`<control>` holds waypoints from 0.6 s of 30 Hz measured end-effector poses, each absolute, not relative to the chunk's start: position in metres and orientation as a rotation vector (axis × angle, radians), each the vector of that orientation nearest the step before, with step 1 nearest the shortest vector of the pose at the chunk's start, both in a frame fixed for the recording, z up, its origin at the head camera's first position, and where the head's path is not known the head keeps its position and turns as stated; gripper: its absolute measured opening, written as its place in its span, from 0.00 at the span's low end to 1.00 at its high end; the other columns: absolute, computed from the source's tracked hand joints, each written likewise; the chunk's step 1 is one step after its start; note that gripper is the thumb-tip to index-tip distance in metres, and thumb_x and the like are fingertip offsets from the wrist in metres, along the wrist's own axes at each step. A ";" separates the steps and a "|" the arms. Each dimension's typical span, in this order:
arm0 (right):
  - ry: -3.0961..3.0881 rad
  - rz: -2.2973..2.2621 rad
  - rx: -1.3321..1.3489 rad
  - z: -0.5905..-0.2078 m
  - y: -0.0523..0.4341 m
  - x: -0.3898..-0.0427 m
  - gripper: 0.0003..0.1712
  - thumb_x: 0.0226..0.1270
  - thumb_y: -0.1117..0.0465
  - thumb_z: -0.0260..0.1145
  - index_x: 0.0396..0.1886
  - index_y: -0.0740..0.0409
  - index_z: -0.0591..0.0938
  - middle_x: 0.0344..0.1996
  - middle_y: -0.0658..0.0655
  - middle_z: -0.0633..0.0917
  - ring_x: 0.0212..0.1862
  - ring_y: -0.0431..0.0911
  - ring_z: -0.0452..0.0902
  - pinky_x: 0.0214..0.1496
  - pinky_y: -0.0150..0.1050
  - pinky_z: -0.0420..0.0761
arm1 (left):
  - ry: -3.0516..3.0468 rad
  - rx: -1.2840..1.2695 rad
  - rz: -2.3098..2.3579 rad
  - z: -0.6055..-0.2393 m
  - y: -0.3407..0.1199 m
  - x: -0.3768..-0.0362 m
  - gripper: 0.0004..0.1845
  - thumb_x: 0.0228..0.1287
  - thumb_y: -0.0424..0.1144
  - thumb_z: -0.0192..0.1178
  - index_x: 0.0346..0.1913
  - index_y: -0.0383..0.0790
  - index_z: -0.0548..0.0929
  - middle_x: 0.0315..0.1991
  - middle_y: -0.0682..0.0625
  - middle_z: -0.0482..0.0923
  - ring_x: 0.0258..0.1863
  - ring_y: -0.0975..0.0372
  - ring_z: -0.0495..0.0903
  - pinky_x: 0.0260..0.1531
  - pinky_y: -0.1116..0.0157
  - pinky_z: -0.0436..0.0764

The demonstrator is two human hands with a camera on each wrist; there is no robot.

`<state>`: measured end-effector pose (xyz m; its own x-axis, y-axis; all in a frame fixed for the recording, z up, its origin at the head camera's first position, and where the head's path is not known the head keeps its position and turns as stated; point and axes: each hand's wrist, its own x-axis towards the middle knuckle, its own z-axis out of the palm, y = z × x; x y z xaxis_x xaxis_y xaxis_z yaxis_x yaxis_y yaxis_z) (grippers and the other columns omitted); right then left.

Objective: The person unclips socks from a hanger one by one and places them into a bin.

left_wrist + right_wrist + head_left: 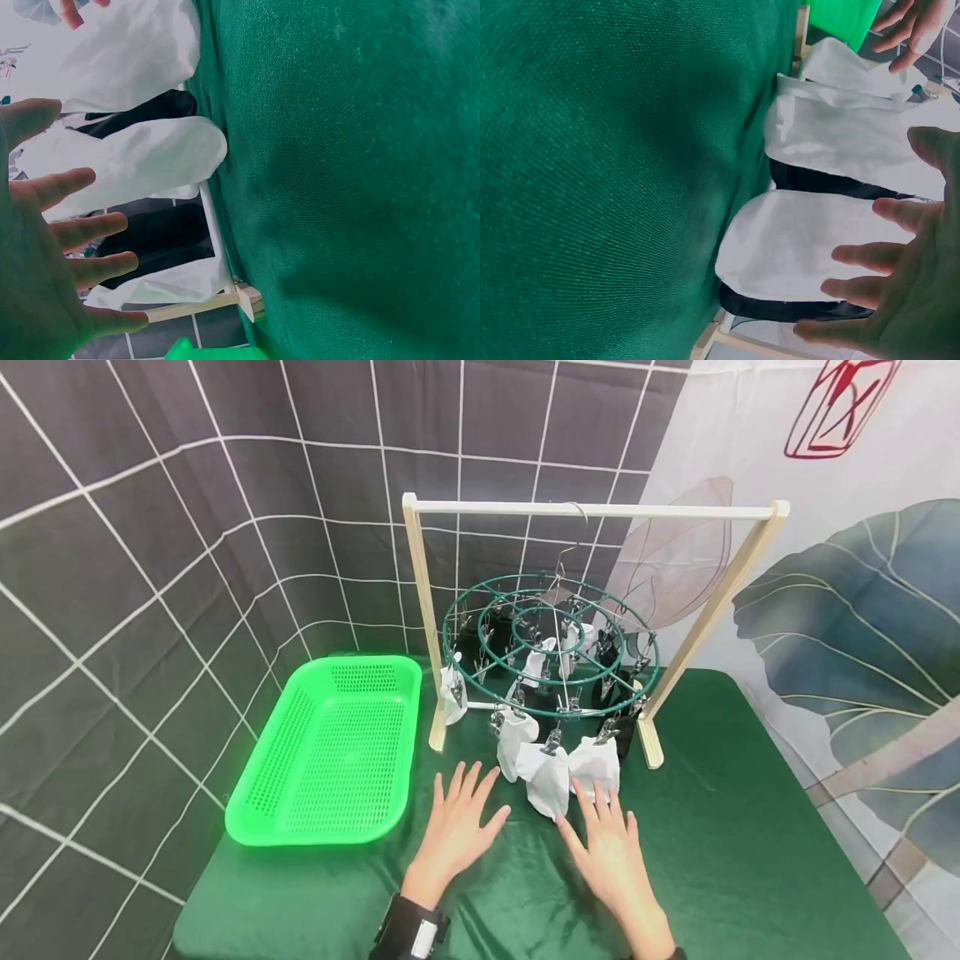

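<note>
My left hand [456,831] hovers over the green cloth with its fingers spread, just in front of a hanging white sock [513,743]. My right hand [609,852] is spread out too, its fingertips overlapping the lower edge of another white sock [595,763] in the head view. Between the hands hangs a third white sock [545,779], held by a metal clip [552,740]. These socks hang from a round green drying rack [551,713] with several clips. Black socks [154,229] show behind the white ones in the left wrist view. Neither hand holds anything.
A wooden stand [592,510] carries the rack by a hook on its crossbar. To the left sits a bright green plastic basket [408,727]. The table [750,827] is covered in dark green cloth, with a grid-patterned curtain [172,635] behind and at the left.
</note>
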<state>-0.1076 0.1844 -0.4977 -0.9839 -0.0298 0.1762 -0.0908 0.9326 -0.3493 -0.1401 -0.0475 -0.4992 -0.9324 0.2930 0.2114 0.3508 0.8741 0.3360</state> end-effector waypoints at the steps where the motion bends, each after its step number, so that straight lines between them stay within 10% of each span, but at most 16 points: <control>1: -2.892 0.545 0.106 -0.498 0.185 -0.108 0.37 0.74 0.43 0.61 0.76 0.52 0.67 0.70 0.70 0.72 0.74 0.67 0.64 0.67 0.72 0.66 | -2.887 -0.500 -0.566 -0.499 -0.048 -0.141 0.31 0.74 0.59 0.52 0.75 0.51 0.68 0.74 0.41 0.67 0.77 0.42 0.61 0.71 0.33 0.57; 7: -2.682 0.641 0.126 -0.495 0.187 -0.109 0.24 0.74 0.52 0.63 0.63 0.59 0.79 0.54 0.64 0.86 0.56 0.61 0.83 0.52 0.60 0.80 | -2.908 -0.487 -0.601 -0.495 -0.049 -0.144 0.32 0.75 0.60 0.49 0.76 0.51 0.66 0.75 0.42 0.66 0.78 0.44 0.59 0.73 0.34 0.55; 18: -2.356 0.710 0.205 -0.466 0.180 -0.127 0.08 0.69 0.64 0.66 0.45 0.61 0.85 0.35 0.59 0.89 0.35 0.54 0.88 0.36 0.53 0.83 | -2.842 -0.511 -1.194 -0.485 -0.034 -0.164 0.37 0.74 0.59 0.54 0.78 0.47 0.61 0.76 0.43 0.64 0.78 0.47 0.59 0.75 0.41 0.57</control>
<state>-0.1270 0.1802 -0.4657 -0.7698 0.0383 0.6371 -0.3202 0.8403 -0.4374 -0.1639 -0.0337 -0.4853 -0.9463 0.2912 0.1407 0.3043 0.6544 0.6922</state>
